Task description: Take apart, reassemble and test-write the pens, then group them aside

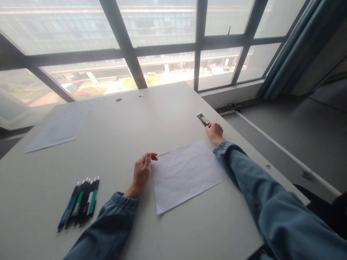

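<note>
A: Left pen cluster point(80, 202), colours?
B: Black, white-tipped, with blue, green and white patches.
A: Right pen cluster point(204, 118)?
B: Black, white-tipped, yellow patch.
A: Rest?
B: Paper sheet point(187, 173): white. Bench point(130, 122): white. Sleeves point(271, 200): plain grey-blue. Curtain point(300, 50): blue. Window frame point(200, 36): dark grey. Floor point(290, 133): grey.

- Strong daylight glared through the windows point(162, 21).
- A pale sheen lay across the table point(130, 122).
- The floor point(284, 130) at right was dim.
- Outer edges looked stretched, fine details soft.
</note>
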Demonstrator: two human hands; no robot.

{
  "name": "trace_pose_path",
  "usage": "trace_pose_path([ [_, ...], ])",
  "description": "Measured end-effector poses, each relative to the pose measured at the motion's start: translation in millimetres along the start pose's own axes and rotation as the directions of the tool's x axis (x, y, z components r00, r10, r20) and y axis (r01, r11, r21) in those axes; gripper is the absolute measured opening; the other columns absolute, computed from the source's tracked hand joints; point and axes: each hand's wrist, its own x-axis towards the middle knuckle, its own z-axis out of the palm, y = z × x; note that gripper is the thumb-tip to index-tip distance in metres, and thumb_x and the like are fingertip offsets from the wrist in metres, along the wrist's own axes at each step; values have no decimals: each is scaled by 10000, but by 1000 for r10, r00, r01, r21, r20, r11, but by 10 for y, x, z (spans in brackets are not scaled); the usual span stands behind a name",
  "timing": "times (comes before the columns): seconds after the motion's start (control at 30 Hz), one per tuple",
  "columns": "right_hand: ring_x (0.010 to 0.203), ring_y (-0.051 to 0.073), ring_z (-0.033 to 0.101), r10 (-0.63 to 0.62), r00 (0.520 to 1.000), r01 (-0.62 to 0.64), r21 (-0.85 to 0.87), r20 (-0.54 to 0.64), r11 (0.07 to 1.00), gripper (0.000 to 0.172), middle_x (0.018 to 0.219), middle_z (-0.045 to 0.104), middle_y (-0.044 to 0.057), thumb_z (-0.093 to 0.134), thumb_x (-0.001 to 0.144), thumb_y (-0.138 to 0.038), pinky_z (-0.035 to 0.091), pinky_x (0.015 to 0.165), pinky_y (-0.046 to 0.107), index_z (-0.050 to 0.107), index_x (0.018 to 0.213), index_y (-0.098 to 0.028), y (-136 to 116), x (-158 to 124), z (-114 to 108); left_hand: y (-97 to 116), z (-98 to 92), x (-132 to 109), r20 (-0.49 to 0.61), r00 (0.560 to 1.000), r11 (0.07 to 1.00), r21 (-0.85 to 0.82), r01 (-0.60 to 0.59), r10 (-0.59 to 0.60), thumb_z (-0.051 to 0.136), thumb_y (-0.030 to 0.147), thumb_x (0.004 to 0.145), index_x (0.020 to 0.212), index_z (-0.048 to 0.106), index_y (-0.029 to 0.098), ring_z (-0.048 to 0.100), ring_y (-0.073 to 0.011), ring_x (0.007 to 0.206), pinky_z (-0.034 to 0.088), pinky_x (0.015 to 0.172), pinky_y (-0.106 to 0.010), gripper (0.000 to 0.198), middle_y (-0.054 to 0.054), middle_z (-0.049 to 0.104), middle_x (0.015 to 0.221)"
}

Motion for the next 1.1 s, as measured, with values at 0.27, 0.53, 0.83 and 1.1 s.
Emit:
trace_pose_path([
  [0.27,998,296,713,-3,1000,3,17,1,1000,241,997,763,168,566,933,-302,517,886,367,765,974,-172,-9,-9,16,0,-5,1,-6,1000,1000,-11,-4,4,387,501,1001,907,736,181,666,-200,766,502,747,-322,483,-58,740,801],
  [0.53,995,290,716,-4,1000,4,5,4,1000,245,1007,762,170,561,940,-301,519,889,362,763,975,-167,1,16,24,1,5,0,-6,1000,1000,-20,-2,2,384,501,1003,909,734,179,667,-201,779,504,758,-329,485,-60,737,800],
  [0.83,967,293,717,-21,1000,21,10,-11,1000,247,980,764,168,565,936,-314,520,868,364,767,942,-172,28,30,52,-23,3,6,6,1000,1000,-20,9,-9,390,501,998,914,734,170,664,-201,787,501,761,-319,485,-61,738,810],
  [1.1,973,281,707,-36,999,37,22,-11,999,240,983,760,161,575,950,-326,508,874,355,754,945,-165,62,47,79,-6,-6,-2,21,1000,1000,-3,19,-19,392,503,997,917,728,161,657,-197,792,492,780,-315,485,-54,734,813],
])
